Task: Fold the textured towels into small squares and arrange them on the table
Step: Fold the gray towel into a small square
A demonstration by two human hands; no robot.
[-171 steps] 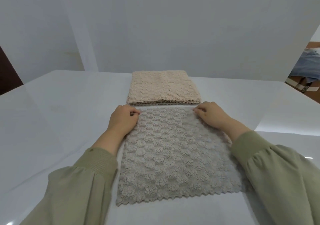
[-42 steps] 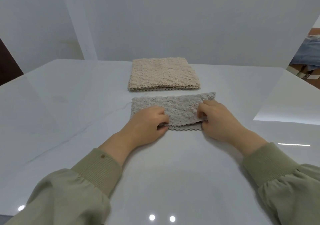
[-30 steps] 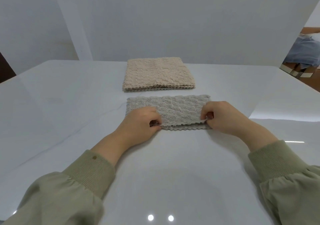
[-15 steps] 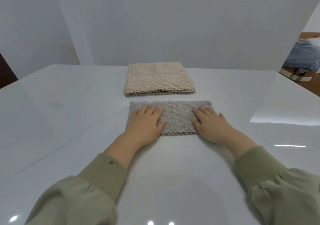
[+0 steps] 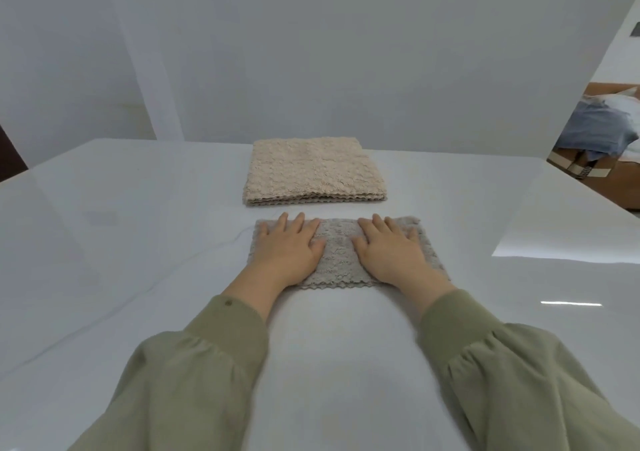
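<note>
The left hand (image 5: 287, 251) and right hand (image 5: 393, 254), fingers straight, press the folded grey textured towel (image 5: 337, 253) flat; next probably a crosswise fold, like the beige folded towel (image 5: 313, 173) at 12 o'clock.

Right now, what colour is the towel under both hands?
Grey towel, bumpy texture; head view.
</note>
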